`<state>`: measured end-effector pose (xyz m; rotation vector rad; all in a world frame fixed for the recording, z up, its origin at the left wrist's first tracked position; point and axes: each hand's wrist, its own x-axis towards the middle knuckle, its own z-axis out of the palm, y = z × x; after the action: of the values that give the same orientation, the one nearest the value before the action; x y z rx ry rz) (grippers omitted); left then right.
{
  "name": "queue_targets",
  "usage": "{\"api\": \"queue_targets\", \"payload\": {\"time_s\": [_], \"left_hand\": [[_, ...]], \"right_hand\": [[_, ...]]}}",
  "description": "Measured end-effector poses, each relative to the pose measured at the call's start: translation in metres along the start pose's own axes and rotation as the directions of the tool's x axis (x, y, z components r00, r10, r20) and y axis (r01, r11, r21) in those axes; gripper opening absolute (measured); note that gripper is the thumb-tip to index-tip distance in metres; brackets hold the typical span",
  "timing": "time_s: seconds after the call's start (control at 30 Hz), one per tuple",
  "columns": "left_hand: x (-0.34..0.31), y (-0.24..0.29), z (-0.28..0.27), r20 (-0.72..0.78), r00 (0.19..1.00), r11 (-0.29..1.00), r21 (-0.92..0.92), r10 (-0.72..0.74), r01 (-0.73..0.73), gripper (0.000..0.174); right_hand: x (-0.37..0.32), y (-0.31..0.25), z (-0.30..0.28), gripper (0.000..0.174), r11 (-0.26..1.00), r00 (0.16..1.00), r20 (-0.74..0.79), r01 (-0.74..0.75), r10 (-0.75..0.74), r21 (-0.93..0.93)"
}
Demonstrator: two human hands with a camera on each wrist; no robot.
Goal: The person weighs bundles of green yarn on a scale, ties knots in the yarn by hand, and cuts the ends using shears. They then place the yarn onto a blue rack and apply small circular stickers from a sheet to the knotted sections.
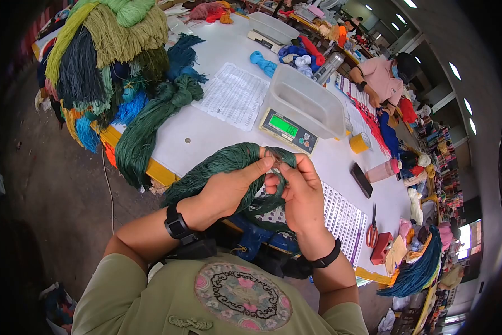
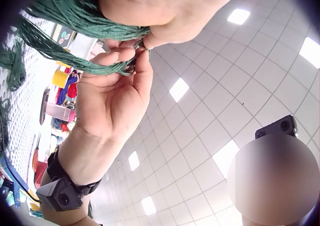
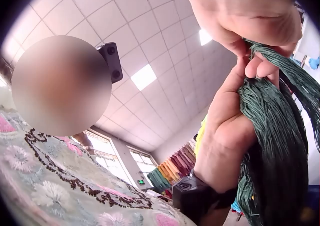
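Observation:
A dark green yarn skein [image 1: 217, 162] hangs from both hands above the table's near edge. The left hand [image 1: 228, 190] grips its thick bundle, thumb and fingertips pinching at the top. The right hand [image 1: 306, 195] curls round a thinner loop of the same yarn, its thumb and finger meeting the left fingertips. In the left wrist view the right hand [image 2: 112, 103] has strands [image 2: 85, 63] across its fingers. The right wrist view has the left hand [image 3: 227, 126] beside the hanging strands [image 3: 275, 131]. What lies exactly between the fingertips is too small to tell.
A scale [image 1: 287, 131] bears a clear plastic bin [image 1: 306, 100]. Another green skein [image 1: 150, 123] lies by a tall yarn pile [image 1: 106, 56] at left. Printed sheets [image 1: 231, 95], a phone [image 1: 361, 180], red scissors [image 1: 372, 234] and a perforated board [image 1: 343, 218] lie on the table.

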<state>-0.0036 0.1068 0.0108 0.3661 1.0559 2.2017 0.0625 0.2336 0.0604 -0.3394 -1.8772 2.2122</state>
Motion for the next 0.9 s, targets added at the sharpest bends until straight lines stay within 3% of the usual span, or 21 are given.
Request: {"api": "queue_targets", "payload": {"time_s": [0.03, 0.07, 0.13, 0.17, 0.27, 0.3, 0.37, 0.4, 0.47, 0.5, 0.57, 0.6, 0.67, 0.73, 0.77, 0.83, 0.87, 0.9], "left_hand": [[-0.001, 0.002, 0.001, -0.032, 0.999, 1.0, 0.014, -0.019, 0.02, 0.033], [-0.002, 0.005, 0.003, -0.032, 0.999, 1.0, 0.015, -0.02, 0.02, 0.033], [-0.003, 0.017, 0.008, 0.129, 0.976, 0.984, 0.015, 0.175, -0.178, 0.032], [-0.002, 0.018, 0.004, 0.127, 0.976, 0.984, 0.015, 0.177, -0.18, 0.032], [0.002, 0.017, -0.025, 0.212, 0.969, 0.884, -0.468, 0.129, -0.015, 0.024], [0.0, 0.021, -0.028, 0.208, 0.97, 0.885, -0.466, 0.128, -0.017, 0.024], [-0.007, 0.033, -0.028, 0.351, 0.935, 0.817, -0.552, 0.047, 0.167, 0.022], [-0.01, 0.039, -0.019, 0.334, 0.942, 0.805, -0.559, -0.004, 0.202, 0.02], [-0.007, 0.033, -0.019, 0.411, 0.911, 0.81, -0.533, -0.003, 0.243, 0.02], [-0.005, 0.029, -0.018, 0.482, 0.876, 0.814, -0.514, 0.012, 0.272, 0.02], [-0.004, 0.025, -0.025, 0.511, 0.86, 0.856, -0.444, -0.001, 0.265, 0.019], [-0.008, 0.025, -0.032, 0.466, 0.879, 0.844, -0.431, -0.096, 0.321, 0.02], [-0.008, 0.025, -0.035, 0.412, 0.891, 0.828, -0.421, -0.189, 0.37, 0.02], [-0.006, 0.031, -0.026, 0.397, 0.906, 0.815, -0.568, 0.15, 0.114, 0.022], [-0.008, 0.039, -0.029, 0.335, 0.933, 0.839, -0.54, 0.133, 0.075, 0.019], [-0.006, 0.042, -0.04, 0.326, 0.933, 0.888, -0.46, 0.151, 0.017, 0.037], [-0.007, 0.042, -0.038, 0.326, 0.934, 0.89, -0.456, 0.149, 0.018, 0.037], [-0.008, 0.042, -0.032, 0.318, 0.936, 0.933, -0.359, 0.148, -0.025, 0.049]], "right_hand": [[-0.001, -0.004, 0.003, 0.009, 1.0, 1.0, -0.001, 0.0, 0.0, 0.001], [-0.001, -0.009, 0.007, 0.009, 0.989, 0.998, -0.031, -0.057, 0.062, 0.139], [-0.001, -0.013, 0.004, 0.009, 0.943, 0.991, -0.043, -0.109, 0.129, 0.316], [0.001, -0.012, -0.007, 0.009, 0.943, 0.991, -0.039, -0.111, 0.13, 0.315], [0.013, -0.008, -0.047, 0.008, 0.891, 0.991, 0.047, -0.134, 0.126, 0.433], [0.02, -0.013, -0.059, 0.008, 0.89, 0.99, 0.05, -0.137, 0.128, 0.435], [0.035, -0.02, -0.075, 0.01, 0.963, 0.978, -0.034, -0.198, 0.208, 0.184], [0.037, -0.024, -0.068, 0.01, 0.96, 0.977, -0.041, -0.198, 0.21, 0.199], [0.033, -0.045, -0.043, 0.012, 0.971, 0.999, 0.002, -0.051, 0.053, -0.235], [0.026, -0.053, -0.029, 0.012, 0.972, 0.999, -0.01, -0.053, 0.052, -0.227], [0.015, -0.063, -0.001, 0.015, 0.899, 0.98, 0.161, -0.039, 0.121, -0.437], [0.011, -0.06, 0.005, 0.015, 0.901, 0.98, 0.158, -0.038, 0.117, -0.432], [-0.002, -0.052, 0.012, 0.017, 0.853, 0.916, 0.314, -0.054, 0.249, -0.518], [-0.004, -0.036, 0.003, 0.018, 0.892, 0.897, 0.353, -0.09, 0.266, -0.443], [-0.002, -0.026, -0.004, 0.018, 0.92, 0.878, 0.386, -0.133, 0.281, -0.368], [0.006, -0.003, -0.017, 0.017, 0.921, 0.906, 0.347, -0.104, 0.243, -0.375], [0.011, 0.013, -0.023, 0.016, 0.918, 0.97, 0.237, 0.05, 0.049, -0.392], [0.012, 0.014, -0.02, 0.016, 0.883, 0.98, 0.124, 0.195, -0.156, -0.428]]}}
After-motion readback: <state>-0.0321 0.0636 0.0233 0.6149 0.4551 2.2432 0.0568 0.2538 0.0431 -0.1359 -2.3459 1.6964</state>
